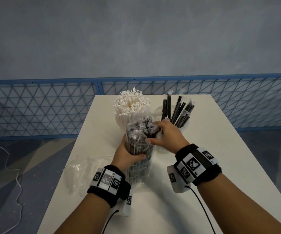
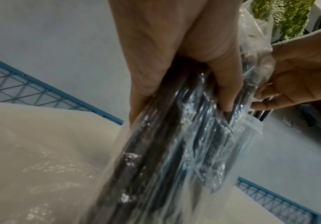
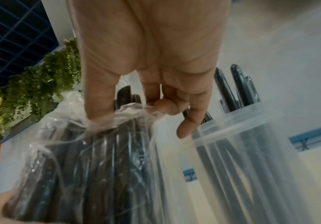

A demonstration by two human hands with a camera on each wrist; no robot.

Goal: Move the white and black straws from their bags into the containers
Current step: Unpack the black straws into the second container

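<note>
Black straws' bag [image 1: 138, 149] in left grip [image 1: 127, 153], right grip [image 1: 165, 135] pinching its top; label unreadable

A white desk [image 1: 178, 191] is standing in front of a blue triangular-mesh fence [image 1: 35, 105], which is running along the foot of a grey-blue wall [image 1: 136, 34]. White cords [image 1: 16, 186] are trailing over the grey patterned floor [image 1: 40, 159] to the left of the desk. In the left wrist view, green hanging foliage [image 2: 286, 16] is showing at the top right, above a white ledge. In the right wrist view, the same kind of foliage [image 3: 40, 78] is hanging along a ledge beneath a dark grid ceiling [image 3: 15, 31].
</note>
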